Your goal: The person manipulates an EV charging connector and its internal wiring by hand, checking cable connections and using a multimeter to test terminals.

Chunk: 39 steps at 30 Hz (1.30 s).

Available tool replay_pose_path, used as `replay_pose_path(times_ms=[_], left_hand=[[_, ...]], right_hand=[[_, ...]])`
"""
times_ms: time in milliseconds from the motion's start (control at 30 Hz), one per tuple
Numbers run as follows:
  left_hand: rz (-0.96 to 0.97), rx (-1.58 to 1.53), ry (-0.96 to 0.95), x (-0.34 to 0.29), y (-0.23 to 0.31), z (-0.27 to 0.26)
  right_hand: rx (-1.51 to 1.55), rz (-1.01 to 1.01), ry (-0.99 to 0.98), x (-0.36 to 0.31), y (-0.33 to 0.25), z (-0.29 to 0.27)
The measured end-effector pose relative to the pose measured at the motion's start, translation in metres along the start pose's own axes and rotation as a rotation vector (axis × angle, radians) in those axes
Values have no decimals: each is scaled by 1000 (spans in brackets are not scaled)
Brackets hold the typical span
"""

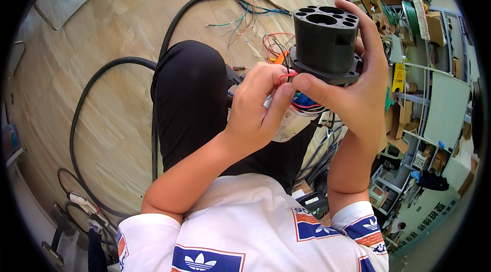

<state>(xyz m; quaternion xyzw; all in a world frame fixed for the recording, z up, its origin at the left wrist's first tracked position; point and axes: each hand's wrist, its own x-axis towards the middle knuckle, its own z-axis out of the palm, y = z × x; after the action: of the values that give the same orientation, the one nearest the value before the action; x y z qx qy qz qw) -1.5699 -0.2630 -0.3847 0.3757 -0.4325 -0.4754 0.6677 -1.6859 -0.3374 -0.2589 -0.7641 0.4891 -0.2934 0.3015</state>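
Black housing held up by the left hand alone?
No, the right hand wraps the black housing, while the left hand works at a red wire.

Housing (326,49): in right hand (360,90), right of left hand (258,103)
Cable (128,60): on floor (123,26), left of knee (192,67)
Wires (250,8): cable's far end
Shelving (445,111): floor's right edge

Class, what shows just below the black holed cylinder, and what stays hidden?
Below the black cylinder, something blue and thin wires show. Its underside, partly behind the right hand, is hidden, so attachments there cannot be told.
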Motion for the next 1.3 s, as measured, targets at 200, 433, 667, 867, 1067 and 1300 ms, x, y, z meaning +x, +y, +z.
replay_pose_path(times_ms=[200, 433, 667, 867, 1067, 1300], left_hand=[[144, 293, 5, 15, 5, -5], [-349, -215, 113, 28, -55, 19], [-542, -345, 67, 33, -117, 20], [-632, -431, 100, 32, -172, 36], [-764, -412, 112, 35, -229, 47], [-669, 32, -17, 49, -288, 72]], right_hand=[[-34, -93, -99, 16, 3, -10], [-195, -279, -170, 31, 61, -16], [-142, -283, -215, 17, 128, -11], [-155, -188, -346, 11, 191, -16], [-130, -67, -372, 9, 250, -28], [-36, 88, -336, 15, 322, -36]])
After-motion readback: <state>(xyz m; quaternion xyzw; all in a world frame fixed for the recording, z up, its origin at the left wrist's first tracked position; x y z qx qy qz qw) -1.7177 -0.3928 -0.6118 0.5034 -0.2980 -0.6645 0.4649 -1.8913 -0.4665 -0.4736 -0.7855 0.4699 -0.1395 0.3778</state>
